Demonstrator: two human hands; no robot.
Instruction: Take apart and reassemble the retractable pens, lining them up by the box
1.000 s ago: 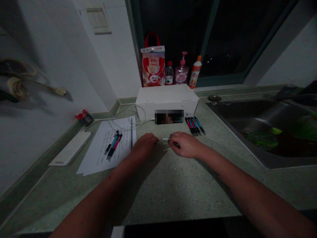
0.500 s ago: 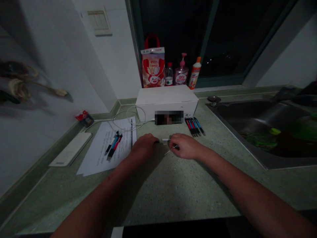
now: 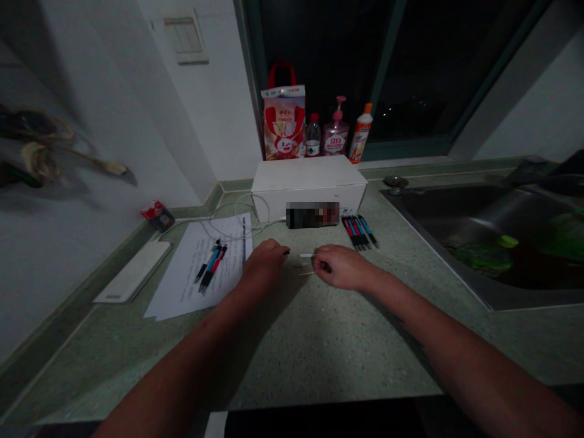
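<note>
**Thin white rods (image 3: 307, 255) lying between the hands**

The upper rod lay on the speckled green worktop (image 3: 319, 347), near its centre and nearer the back edge than the front. Its long axis ran almost parallel to the back edge, with one end pointing toward each hand. A fainter, pale lower rod (image 3: 306, 274) lay just in front of it at a slight tilt, its right end reaching the right hand's fingers.

The left hand (image 3: 264, 266) rested to the left of the rods, knuckles up and fingers curled downward. A small dark object (image 3: 286, 252) lay at its fingertips; a grip on it could not be confirmed. The right hand (image 3: 342, 267) was partly closed, its fingers curled over a small dark item (image 3: 316, 266). Whether it gripped that item could not be determined.

Handling note: rods this slender were best taken with the fingertips near mid-length, keeping the long axis level.

A row of blue, red and black pens (image 3: 359, 232) lay farther back, in front of a white cardboard box (image 3: 308, 173) at the back edge. Toward the left edge, more pens (image 3: 210, 266) lay on printed white sheets (image 3: 176, 286). A stainless steel sink (image 3: 433, 207) was set into the right side.
</note>
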